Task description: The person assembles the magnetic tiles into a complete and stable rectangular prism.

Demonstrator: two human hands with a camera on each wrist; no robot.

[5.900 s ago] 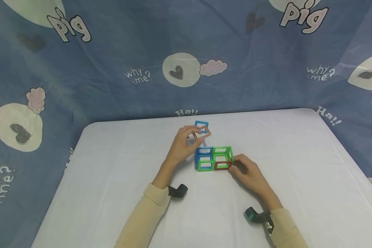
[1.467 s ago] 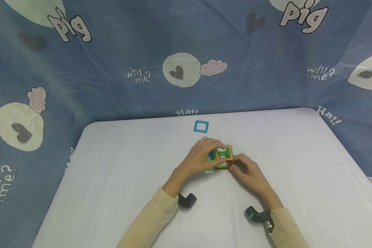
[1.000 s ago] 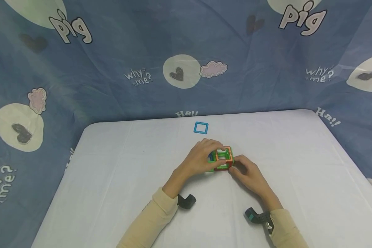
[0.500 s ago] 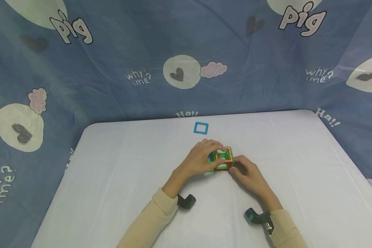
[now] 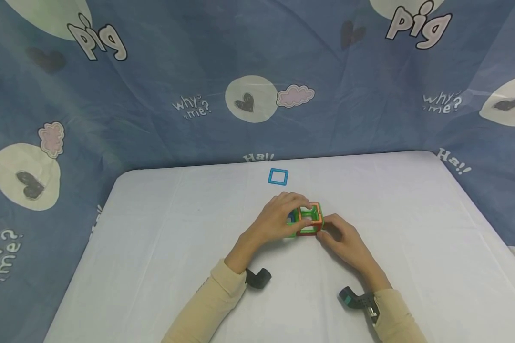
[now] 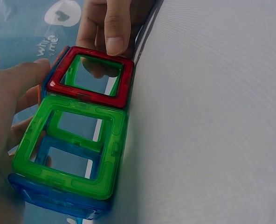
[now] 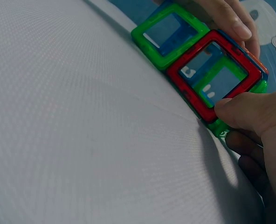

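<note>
A two-cell box of magnetic tiles stands on the white table, with a red tile [image 6: 86, 96] and a green tile [image 7: 149, 51] on its near side. On top of the right cell lies an orange tile [image 5: 315, 204]. My left hand [image 5: 274, 220] reaches over the left cell and pinches the orange tile between thumb and fingers, hiding much of that cell. At the box's right end my right hand [image 5: 347, 242] grips the side, its thumb [image 7: 236, 109] on the red tile's edge. Blue tiles [image 6: 58, 196] form the left end.
A loose blue square tile [image 5: 278, 184] lies flat behind the box. The white tabletop [image 5: 189, 228] runs back to a blue printed cloth [image 5: 154, 133]. A black wrist camera [image 5: 259, 278] sits on the left wrist, another camera [image 5: 352, 299] on the right.
Since the earliest frame, my left hand has brought the orange tile from beside the loose blue tile down onto the box's right cell. Over the last second both hands stay still.
</note>
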